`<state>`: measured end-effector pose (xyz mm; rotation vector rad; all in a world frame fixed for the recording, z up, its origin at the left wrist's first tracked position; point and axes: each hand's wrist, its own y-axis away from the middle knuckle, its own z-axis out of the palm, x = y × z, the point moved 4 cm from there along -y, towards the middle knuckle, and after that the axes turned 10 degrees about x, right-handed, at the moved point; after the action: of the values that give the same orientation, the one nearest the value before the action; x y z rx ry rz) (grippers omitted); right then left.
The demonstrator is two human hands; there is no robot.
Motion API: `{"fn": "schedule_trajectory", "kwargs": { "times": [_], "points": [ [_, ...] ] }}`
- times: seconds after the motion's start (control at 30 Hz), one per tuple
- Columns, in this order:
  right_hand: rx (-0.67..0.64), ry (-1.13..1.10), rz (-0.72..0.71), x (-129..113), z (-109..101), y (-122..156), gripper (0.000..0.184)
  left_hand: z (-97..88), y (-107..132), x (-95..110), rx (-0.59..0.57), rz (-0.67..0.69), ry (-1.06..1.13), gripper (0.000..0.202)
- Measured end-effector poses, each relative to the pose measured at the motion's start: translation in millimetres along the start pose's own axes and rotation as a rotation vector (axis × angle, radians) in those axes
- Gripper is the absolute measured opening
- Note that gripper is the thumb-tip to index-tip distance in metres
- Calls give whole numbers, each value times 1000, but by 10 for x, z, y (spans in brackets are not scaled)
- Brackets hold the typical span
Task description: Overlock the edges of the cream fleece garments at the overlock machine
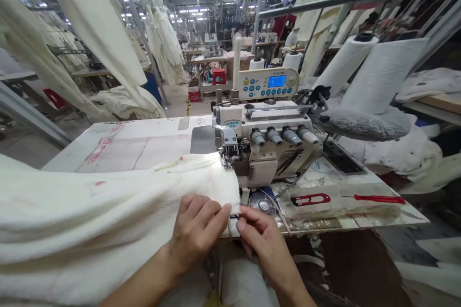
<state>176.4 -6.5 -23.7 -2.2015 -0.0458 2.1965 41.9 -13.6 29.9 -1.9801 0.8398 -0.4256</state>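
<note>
A large cream fabric piece [118, 201] spreads over the left of the table and hangs down its front. Its right end runs up under the presser foot of the overlock sewing machine [266, 144]. On top of the cloth, close to its right edge, lies my left hand [200, 225], fingers bent and thumb gripping the fabric. My right hand [257, 232] pinches the near corner of that same edge between thumb and fingers. The two hands almost touch, just in front of the needle area [227, 156].
Red-handled thread snips [311, 199] and a red screwdriver [378, 198] lie on the table's right side. A control panel [270, 82] stands behind the machine. Large white thread cones [389, 74] rise at the right. Cream garments [163, 33] hang at the back left.
</note>
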Motion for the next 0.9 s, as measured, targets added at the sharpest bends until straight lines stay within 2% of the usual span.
{"fn": "schedule_trajectory", "kwargs": {
  "times": [0.07, 0.13, 0.17, 0.23, 0.37, 0.53, 0.73, 0.9],
  "points": [
    [121, 295, -354, -116, -95, -23, 20, 10, -15, -12, 32, 19, 1, 15],
    [244, 542, -741, -235, -139, -18, 28, 32, -25, -14, 37, 57, 14, 13],
    [276, 615, -888, -271, -141, -13, 32, 41, -24, -19, 39, 69, 21, 13],
    [286, 681, -1051, -299, -132, -20, 28, 70, -4, -54, -7, 63, 25, 15],
    [319, 683, -1041, -279, -141, -62, 19, 150, 93, -204, -259, 3, -35, 41],
    [327, 668, -1024, -268, -124, -161, 20, 162, 60, -375, -319, -45, -79, 53],
    [372, 710, -1077, -298, -86, -446, 17, 285, -97, -585, -500, -155, -84, 63],
    [454, 802, -1072, -265, -70, -600, 20, 413, -215, -775, -601, -242, -51, 58]
  ]
}}
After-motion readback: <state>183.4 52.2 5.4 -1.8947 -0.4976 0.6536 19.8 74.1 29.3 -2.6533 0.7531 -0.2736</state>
